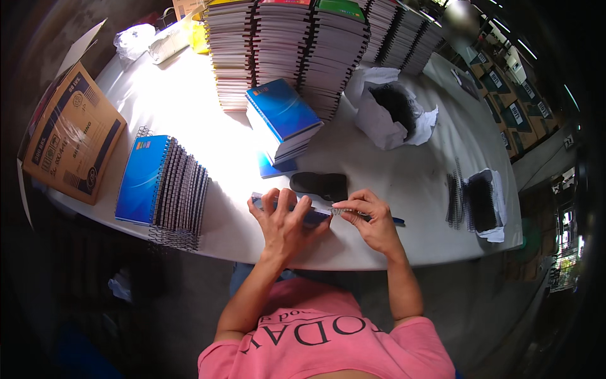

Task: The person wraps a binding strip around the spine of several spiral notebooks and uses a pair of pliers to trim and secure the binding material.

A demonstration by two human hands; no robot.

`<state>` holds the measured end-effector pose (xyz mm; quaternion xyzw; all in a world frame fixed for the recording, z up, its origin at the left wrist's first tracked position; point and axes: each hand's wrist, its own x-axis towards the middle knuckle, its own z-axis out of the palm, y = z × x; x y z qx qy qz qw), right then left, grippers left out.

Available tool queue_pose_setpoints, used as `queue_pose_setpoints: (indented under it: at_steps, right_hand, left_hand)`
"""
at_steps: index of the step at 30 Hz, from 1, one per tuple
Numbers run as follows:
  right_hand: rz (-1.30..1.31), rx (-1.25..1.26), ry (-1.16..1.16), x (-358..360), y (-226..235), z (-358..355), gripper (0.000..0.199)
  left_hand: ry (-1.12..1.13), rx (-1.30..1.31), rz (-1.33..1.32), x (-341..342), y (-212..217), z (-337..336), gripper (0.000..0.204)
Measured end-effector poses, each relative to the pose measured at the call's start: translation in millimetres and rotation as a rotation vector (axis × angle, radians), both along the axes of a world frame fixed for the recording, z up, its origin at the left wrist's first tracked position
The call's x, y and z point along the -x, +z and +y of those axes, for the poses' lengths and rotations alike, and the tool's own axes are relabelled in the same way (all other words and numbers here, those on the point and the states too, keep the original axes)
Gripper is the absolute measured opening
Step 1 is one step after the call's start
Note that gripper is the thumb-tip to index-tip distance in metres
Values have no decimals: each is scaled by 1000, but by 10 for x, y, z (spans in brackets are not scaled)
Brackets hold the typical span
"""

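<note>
My left hand [281,221] is closed over a dark blue-covered notebook [315,218], fingers on its top and thumb along the near side. Just to the right, my right hand [374,227] pinches a thin wire spiral coil [341,210] between thumb and fingers, at the notebook's right end. How far the coil runs into the pages is hidden. Beyond the notebook lies a black, rounded, flat object [320,185] whose kind I cannot make out. A blue pen-like stick [398,221] pokes out beside my right hand.
Spiral-bound blue notebooks [144,180] stand in a row at left, beside a cardboard box [76,136]. A stack of blue-covered books [284,110] sits before tall notebook piles [284,50]. White paper wraps [379,123] hold black coils; more coils [483,202] lie at right.
</note>
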<state>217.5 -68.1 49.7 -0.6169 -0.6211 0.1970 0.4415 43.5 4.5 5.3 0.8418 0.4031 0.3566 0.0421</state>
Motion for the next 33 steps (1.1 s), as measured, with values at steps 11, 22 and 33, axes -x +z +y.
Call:
queue_pose_setpoints:
  at_steps: [11, 22, 33]
  right_hand:
    - [58, 190, 124, 90, 236, 32, 25]
    - [-495, 24, 217, -162, 86, 510, 42]
    - [847, 157, 644, -380, -301, 535, 19]
  left_hand:
    - [-4, 7, 16, 84, 52, 24, 58]
    - [-116, 106, -80, 221, 11, 121, 60]
    - [-138, 141, -118, 202, 1, 149, 57]
